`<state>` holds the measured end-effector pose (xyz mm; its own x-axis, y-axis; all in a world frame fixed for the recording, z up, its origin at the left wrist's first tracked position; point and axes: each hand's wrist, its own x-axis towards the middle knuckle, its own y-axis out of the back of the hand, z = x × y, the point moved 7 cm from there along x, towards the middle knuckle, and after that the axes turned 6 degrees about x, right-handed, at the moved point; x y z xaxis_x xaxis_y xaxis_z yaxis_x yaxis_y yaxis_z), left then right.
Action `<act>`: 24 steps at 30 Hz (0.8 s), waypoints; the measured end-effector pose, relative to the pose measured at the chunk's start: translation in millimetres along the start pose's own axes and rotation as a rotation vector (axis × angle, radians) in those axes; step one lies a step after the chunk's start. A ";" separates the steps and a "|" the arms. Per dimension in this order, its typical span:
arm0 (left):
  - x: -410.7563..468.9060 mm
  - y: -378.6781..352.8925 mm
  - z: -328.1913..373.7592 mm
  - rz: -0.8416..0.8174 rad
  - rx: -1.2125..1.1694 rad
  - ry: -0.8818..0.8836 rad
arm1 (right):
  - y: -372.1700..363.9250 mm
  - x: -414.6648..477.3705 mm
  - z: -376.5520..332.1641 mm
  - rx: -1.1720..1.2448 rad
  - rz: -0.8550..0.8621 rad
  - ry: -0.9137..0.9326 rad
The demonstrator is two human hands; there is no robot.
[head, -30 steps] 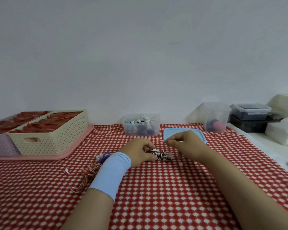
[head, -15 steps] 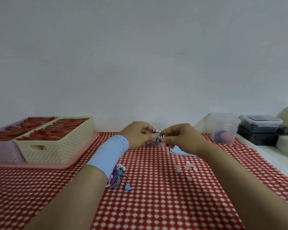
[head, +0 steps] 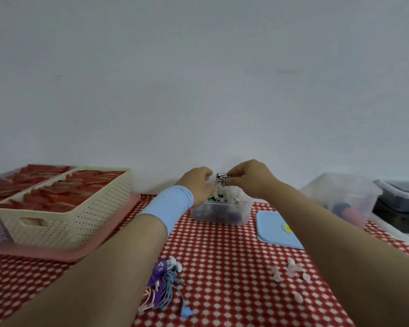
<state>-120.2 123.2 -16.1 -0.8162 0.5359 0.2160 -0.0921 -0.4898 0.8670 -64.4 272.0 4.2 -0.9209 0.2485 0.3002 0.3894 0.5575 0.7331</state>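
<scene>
The right hand pinches a small black-and-white striped cord bundle between thumb and fingertips, a narrow grip closed on the bundle's right end. The bundle hangs in the air just above the open clear box, which stands on the red-checked worktop near the wall and holds more cords. The left hand, with a pale blue band on its wrist, sits just left of the bundle with its fingers curled. I cannot tell whether its grip touches the cord. A blue lid lies flat to the right of the box. Nearer the person lie a purple and blue earphone tangle and several white ear tips. 1 cream basket rests on a pink tray at the left.
</scene>
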 end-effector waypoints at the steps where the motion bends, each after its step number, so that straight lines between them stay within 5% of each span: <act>1: 3.1 -4.0 -3.5 -0.009 -0.010 0.007 | -6.8 2.9 5.5 -0.020 -0.008 -0.018; 8: 16.8 -26.9 -2.0 -0.111 0.080 -0.082 | -16.9 10.9 36.9 -0.121 0.068 -0.084; 13: 18.6 -40.5 -0.1 -0.231 0.174 -0.080 | -17.3 6.9 39.5 -0.485 -0.015 -0.078; 20: 20.2 -33.4 1.1 -0.156 0.169 -0.070 | -11.6 9.5 30.3 -0.292 0.055 0.029; 24: 16.7 -36.3 -1.7 -0.214 0.246 -0.057 | -25.5 8.7 37.9 -0.546 -0.132 -0.025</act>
<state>-131.4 148.7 -44.7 -0.7590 0.6501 0.0359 -0.1118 -0.1846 0.9764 -81.8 290.0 -35.0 -0.9581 0.2268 0.1747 0.2004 0.0955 0.9750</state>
